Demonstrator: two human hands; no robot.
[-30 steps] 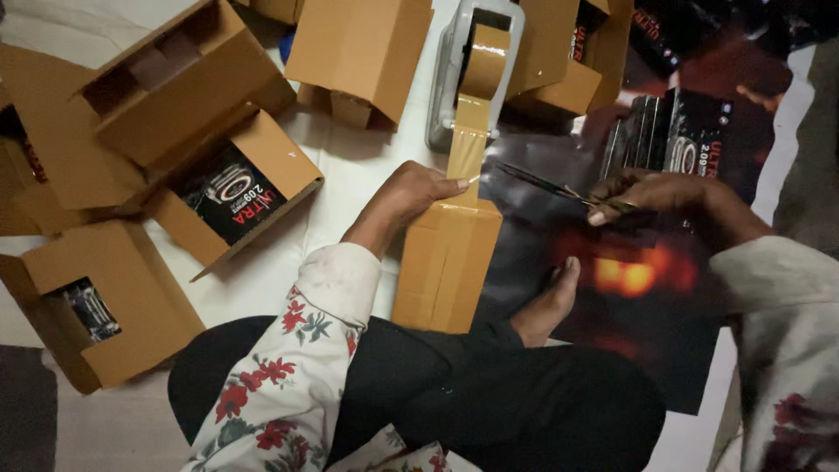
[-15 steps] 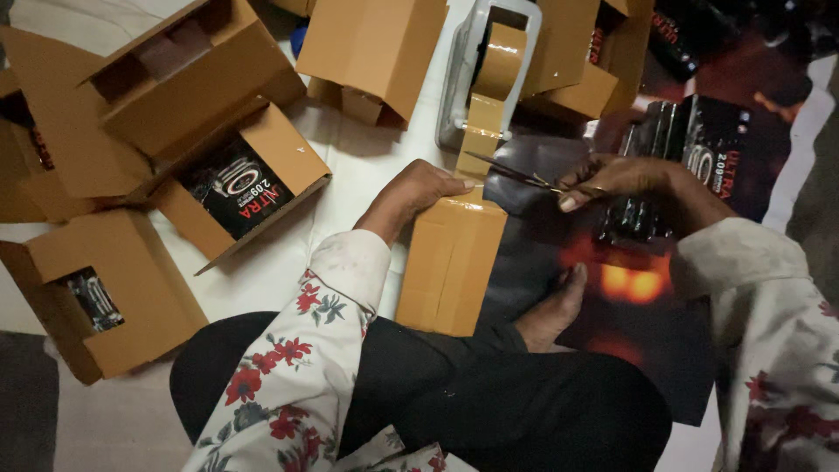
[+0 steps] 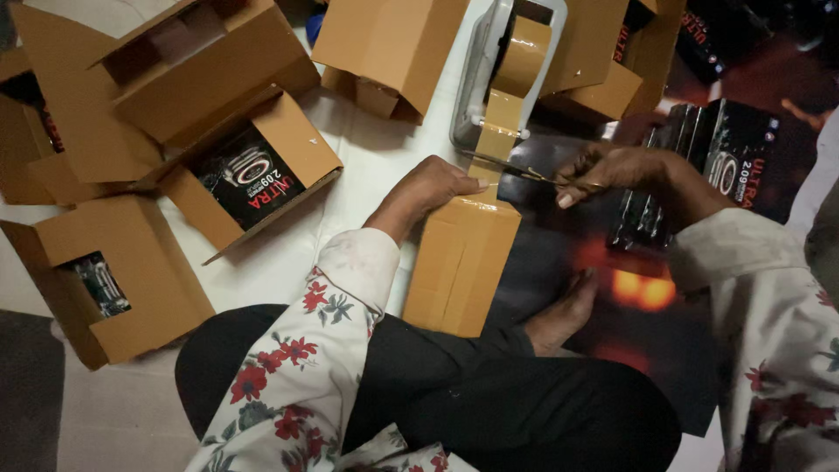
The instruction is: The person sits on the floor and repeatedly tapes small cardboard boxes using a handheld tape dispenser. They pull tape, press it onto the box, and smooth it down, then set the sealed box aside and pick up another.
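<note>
Left hand [image 3: 434, 185] stays flat, fingers pressed together, on the top end of the sealed cardboard box [image 3: 461, 262]. Right of the box, the right hand [image 3: 612, 168] pinches scissors [image 3: 516, 170], blades now closer across the tape strip [image 3: 496, 140] than before.

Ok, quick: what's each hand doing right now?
Left hand: flat on the taped box, pressing it down, gripping nothing.
Right hand: closed on scissors at the tape.
</note>
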